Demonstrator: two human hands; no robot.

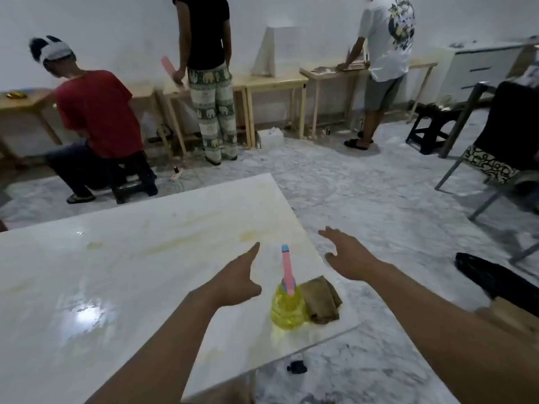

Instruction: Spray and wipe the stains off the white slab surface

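White slab (122, 287) with yellowish stains (204, 228) running across its far half and a wet sheen near its left side; the surface is not yet wiped where the streaks lie. Left hand (236, 279) hovers over the slab just left of the bottle, empty, forefinger extended and thumb apart from the curled remaining fingers, a posture that reads as a reach toward the bottle or a pointing at the stains; which cannot be told. Spray bottle (287, 304), yellow liquid with a pink trigger head, stands upright near the slab's right corner, presumably parked there to keep the stained area free and both tools within reach. Folded brown cloth (320, 300) lies touching or just beside the bottle on its right, close to the slab's edge. Right hand (348, 256) hangs beyond the slab's right edge, over the marble floor (379, 199), empty, fingers spread. Nothing stands between either hand and the bottle or cloth. Background: three persons at wooden tables (274, 81) along the wall, well apart from the work.
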